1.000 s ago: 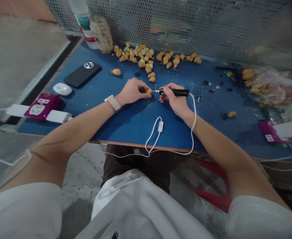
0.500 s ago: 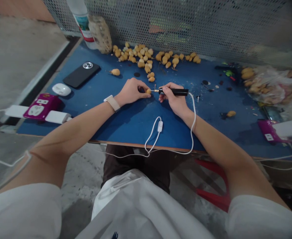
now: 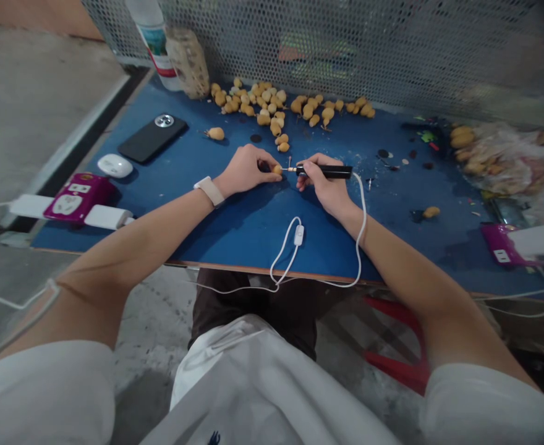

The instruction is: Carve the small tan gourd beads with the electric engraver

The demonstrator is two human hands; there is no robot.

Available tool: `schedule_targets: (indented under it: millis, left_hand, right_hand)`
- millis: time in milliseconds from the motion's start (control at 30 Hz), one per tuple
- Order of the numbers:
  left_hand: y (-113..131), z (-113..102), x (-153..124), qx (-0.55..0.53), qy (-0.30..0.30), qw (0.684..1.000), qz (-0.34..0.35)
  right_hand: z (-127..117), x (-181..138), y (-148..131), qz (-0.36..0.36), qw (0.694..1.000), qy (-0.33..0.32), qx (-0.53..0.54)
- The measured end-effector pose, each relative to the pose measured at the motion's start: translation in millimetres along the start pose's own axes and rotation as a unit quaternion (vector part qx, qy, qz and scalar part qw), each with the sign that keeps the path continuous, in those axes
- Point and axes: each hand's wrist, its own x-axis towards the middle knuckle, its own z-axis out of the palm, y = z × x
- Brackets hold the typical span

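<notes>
Between the thumb and fingers of my left hand is a small yellow-brown gourd, held just above the blue table. My right hand grips a black pen-shaped rotary tool like a pencil. The tool's thin metal bit points left and its tip meets the gourd's right side; whether it has gone in is too small to tell. A white cord runs from the tool's back end past my right wrist. Just beyond my hands lie several more small gourds in a loose pile.
A black phone, a white earbud case and a purple power adapter lie at left. A bottle and a jar stand at the back. An inline switch rests near the front edge. A plastic bag sits at right.
Almost nothing differs. Both hands keep the same hold on the gourd and the tool, and the whole view has shifted very slightly.
</notes>
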Motion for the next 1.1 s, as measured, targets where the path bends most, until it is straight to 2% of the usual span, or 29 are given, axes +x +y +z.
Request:
schedule_targets:
  millis: [767,1100]
  left_hand:
    - [-3.0,1.0,-0.2,-0.007,0.002,1.0,-0.006]
    - [1.5,-1.1,-0.6,-0.003,-0.01,1.0,-0.004]
  right_hand:
    - [-0.6,1.0,0.2,0.002,1.0,-0.002,-0.006]
    - [-1.3,-0.2,-5.0,-0.022,0.999,-0.004,-0.032]
